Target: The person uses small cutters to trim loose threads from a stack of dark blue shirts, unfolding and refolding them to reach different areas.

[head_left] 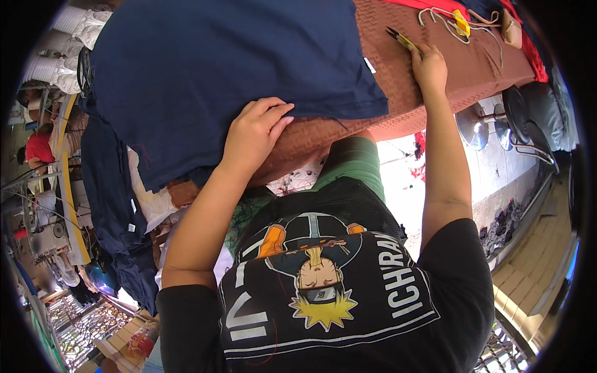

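A navy blue garment [249,56] lies spread over the brown-covered table, with a small white tag [370,65] at its right edge. My left hand [258,127] is closed on its near hem, thumb and fingers pinching the cloth. Off to the right of the cloth, my right hand [428,65] is wrapped round yellow thread snips [405,42]. Their dark blades point up and left over the table cover, apart from the garment. A short thread end [342,124] sticks out below the hem.
Brown patterned cloth [398,87] covers the table. Cords with a yellow piece [461,23] and red fabric [528,56] lie at the far right. More navy garments [118,205] hang at the left. A black stool [525,118] stands right; another person [40,149] is far left.
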Motion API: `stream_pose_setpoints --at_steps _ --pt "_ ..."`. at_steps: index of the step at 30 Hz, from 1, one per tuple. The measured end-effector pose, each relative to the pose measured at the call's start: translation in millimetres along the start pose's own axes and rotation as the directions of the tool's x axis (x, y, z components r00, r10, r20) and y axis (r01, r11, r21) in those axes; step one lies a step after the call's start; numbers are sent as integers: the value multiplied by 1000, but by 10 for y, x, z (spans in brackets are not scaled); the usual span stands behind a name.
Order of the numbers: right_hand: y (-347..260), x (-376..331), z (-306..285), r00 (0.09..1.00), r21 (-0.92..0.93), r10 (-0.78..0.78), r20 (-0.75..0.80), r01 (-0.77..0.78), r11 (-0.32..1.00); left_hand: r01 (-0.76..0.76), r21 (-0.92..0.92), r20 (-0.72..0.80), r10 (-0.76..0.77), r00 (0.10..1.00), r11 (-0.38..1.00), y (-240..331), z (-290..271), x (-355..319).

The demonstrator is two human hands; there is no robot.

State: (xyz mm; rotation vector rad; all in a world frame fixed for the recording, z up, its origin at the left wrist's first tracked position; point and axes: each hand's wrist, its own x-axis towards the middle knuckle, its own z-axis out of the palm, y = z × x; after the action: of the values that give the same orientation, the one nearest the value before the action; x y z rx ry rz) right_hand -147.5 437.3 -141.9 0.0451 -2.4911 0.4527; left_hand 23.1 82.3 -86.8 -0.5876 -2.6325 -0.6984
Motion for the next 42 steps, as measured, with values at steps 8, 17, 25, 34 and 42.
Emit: stream_pose_setpoints --at_steps 8,17,25,34,42 --pt "-330 96 -354 895 793 420 151 -364 489 52 -242 -300 -126 946 969 201 -667 378" --pt "-1145 219 -649 909 887 -28 416 -412 -209 418 261 -590 -199 783 870 -1183 -1819 324" --pt "-1722 -18 -821 832 815 -295 470 -537 -217 -22 61 -415 46 909 998 -148 -868 59" --pt "-2256 -84 -179 852 899 -288 438 -421 123 124 367 -341 9 940 922 -336 -368 350" --pt "-2261 -127 -187 869 898 -233 437 -436 57 -92 -101 -121 80 989 991 -464 -911 230"
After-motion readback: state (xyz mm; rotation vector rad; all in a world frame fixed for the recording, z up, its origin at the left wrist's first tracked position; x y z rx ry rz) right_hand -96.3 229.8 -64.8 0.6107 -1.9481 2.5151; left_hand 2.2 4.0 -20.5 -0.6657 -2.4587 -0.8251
